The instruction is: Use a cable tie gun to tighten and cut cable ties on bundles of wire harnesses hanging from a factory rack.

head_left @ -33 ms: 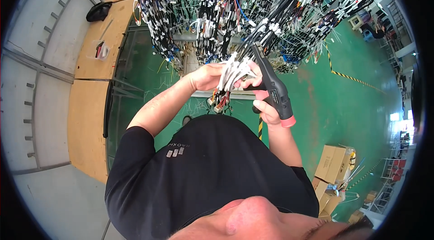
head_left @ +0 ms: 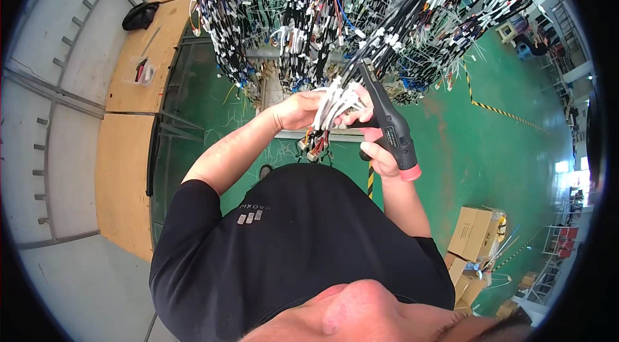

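My left hand (head_left: pixel 299 110) is closed round a bundle of white-sleeved wires (head_left: pixel 336 105) in front of my body. Small pale connectors and red, orange and black leads (head_left: pixel 316 145) dangle below the grip. A black cable tie gun (head_left: pixel 393 124) with a pink end knob is in my right hand (head_left: pixel 380 156), its long nose slanting up and to the left. Some right-hand fingers reach to the white sleeves beside the gun. Where the gun's tip meets the wires cannot be made out.
Thick hanging bunches of black and white wire harnesses (head_left: pixel 296 32) crowd the space ahead. Along the left runs a wooden bench (head_left: pixel 126 168) with a clear plastic box (head_left: pixel 143 71) and a black bag (head_left: pixel 140 16). Cardboard boxes (head_left: pixel 472 234) stand on the green floor (head_left: pixel 445 161) at right.
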Demonstrator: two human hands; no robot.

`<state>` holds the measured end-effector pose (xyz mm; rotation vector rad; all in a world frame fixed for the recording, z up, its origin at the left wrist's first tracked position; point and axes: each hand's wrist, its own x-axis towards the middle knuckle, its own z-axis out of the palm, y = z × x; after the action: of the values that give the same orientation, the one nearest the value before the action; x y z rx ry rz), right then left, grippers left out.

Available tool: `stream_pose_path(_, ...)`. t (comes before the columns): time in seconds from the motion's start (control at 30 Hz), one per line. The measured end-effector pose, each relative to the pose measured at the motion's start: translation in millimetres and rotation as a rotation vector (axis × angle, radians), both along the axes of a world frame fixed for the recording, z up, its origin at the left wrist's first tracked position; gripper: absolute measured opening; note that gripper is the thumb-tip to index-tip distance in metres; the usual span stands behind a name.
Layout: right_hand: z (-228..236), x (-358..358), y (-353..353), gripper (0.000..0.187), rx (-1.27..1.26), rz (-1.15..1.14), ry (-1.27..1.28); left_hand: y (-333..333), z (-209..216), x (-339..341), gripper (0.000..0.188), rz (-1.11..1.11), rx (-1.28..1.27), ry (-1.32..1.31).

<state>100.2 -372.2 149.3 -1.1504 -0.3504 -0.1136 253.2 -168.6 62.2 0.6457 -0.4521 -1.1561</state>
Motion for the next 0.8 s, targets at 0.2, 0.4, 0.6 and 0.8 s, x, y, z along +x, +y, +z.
stream_pose_path(0.2,4.2,16.9,-1.5,0.068,0.114,0.113,0.201,-25.4,-22.6,-14.2,0.026,0.172,0.156,-0.291)
stream_pose_path(0.4,6.5,10.4,-19.4,0.053,0.212,0.241,0.287,-17.2,-31.7,-0.2,0.07,0.117,0.063,-0.368)
stream_pose_path(0.6,23.0,0.0,-32.1,0.056,-0.079,0.105,0.208,6.6,-20.9,17.9,0.07,-0.031,0.141,-0.453)
stream_pose_path(0.8,11.3,5.7,-14.2,0.056,0.046,0.042,0.29,17.4,1.1,19.4,0.055,-0.077,0.282,-0.458)
